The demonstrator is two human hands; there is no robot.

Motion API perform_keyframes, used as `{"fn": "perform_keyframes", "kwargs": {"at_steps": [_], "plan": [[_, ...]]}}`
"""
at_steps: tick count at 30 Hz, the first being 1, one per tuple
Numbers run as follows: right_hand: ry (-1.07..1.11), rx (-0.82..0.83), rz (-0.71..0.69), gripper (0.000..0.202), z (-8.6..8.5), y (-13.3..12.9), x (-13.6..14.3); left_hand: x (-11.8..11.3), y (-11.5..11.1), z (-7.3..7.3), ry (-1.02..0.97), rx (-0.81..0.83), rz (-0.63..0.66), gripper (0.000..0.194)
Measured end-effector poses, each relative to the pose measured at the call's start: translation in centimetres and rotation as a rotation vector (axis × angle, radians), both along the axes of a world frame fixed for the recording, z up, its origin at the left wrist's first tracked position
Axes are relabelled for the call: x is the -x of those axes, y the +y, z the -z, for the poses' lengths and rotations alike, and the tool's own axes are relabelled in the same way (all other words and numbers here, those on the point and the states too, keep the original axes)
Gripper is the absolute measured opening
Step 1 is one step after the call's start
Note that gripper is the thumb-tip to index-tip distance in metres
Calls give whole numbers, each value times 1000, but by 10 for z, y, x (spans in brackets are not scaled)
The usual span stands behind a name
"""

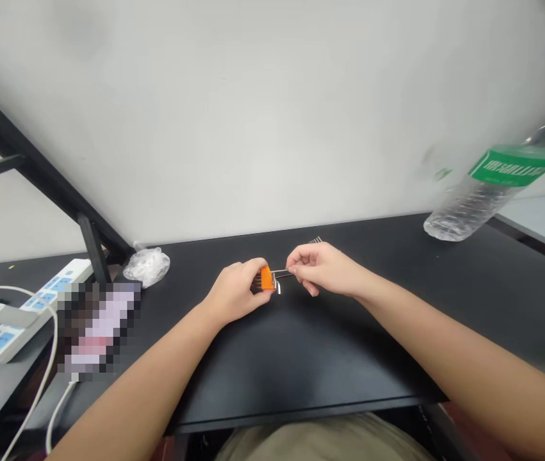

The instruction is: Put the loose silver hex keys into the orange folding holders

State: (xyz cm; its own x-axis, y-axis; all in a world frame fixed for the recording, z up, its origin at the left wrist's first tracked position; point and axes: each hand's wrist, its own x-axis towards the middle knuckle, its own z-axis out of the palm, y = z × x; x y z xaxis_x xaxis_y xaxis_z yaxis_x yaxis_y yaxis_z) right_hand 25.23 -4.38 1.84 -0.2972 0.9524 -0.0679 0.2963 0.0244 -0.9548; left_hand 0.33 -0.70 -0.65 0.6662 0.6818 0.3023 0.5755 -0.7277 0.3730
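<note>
My left hand [238, 289] is closed round an orange holder [267, 278] with dark slots on its left side and a small silvery clip at its right. Between finger and thumb, my right hand [314, 267] pinches a thin metal rod [280, 271] that reaches to the orange holder. Several thin metal prongs [316, 240] show just behind my right hand; whether they join the rod is hidden by the fingers. Both hands are over the middle of the black table [301, 358].
At the right stands a clear bottle [488, 182] with a green label. On the left are a crumpled plastic bag [148, 266], a black metal frame [51, 173], a white power strip [36, 307] with cables, and a pixelated phone-like object [102, 330]. A pale wall rises behind.
</note>
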Motion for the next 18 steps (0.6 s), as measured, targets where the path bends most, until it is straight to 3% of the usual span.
{"fn": "perform_keyframes", "kwargs": {"at_steps": [14, 18], "plan": [[-8, 57, 19, 11, -3, -2, 0, 0, 0, 5, 73, -191, 18, 31], [116, 83, 34, 16, 1, -1, 5, -3, -2, 7, 79, -205, 24, 30]]}}
